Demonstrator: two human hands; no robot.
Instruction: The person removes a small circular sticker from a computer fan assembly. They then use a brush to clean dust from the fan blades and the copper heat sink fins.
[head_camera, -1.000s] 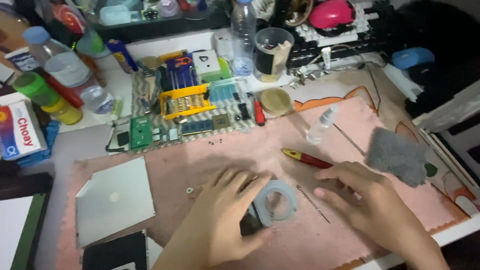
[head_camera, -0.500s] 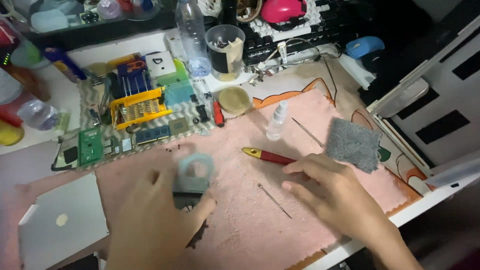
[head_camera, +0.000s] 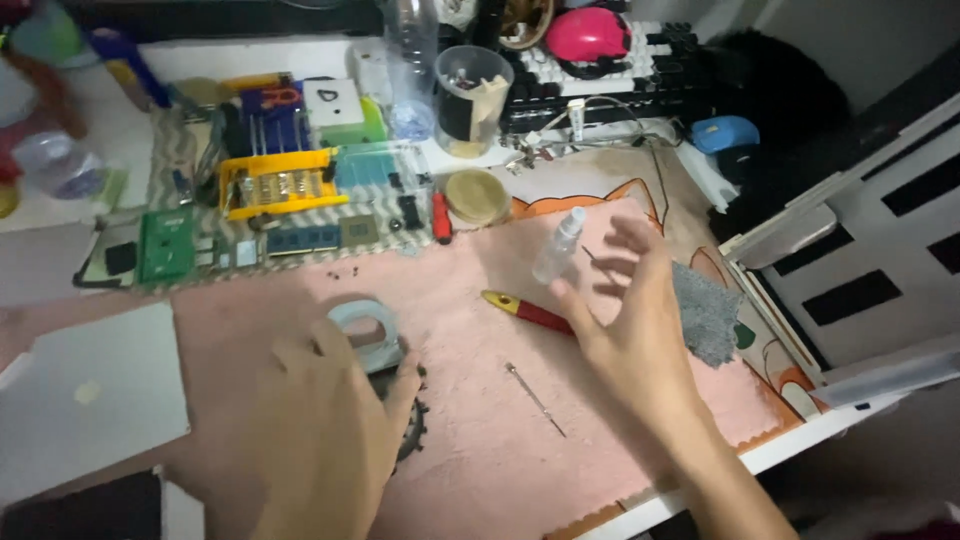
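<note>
- White square box (head_camera: 333, 103) with a dark mark on top, at the desk's back, beside a green box (head_camera: 370, 122).
- Yellow tool case (head_camera: 280, 185), just below.

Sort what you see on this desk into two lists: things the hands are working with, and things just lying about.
In use:
left hand gripping the pale ring-shaped part and black toothed piece
right hand raised open over the red-handled tool

Lying about:
thin metal pick
small spray bottle
grey cloth
yellow bit holder
green circuit board
</note>
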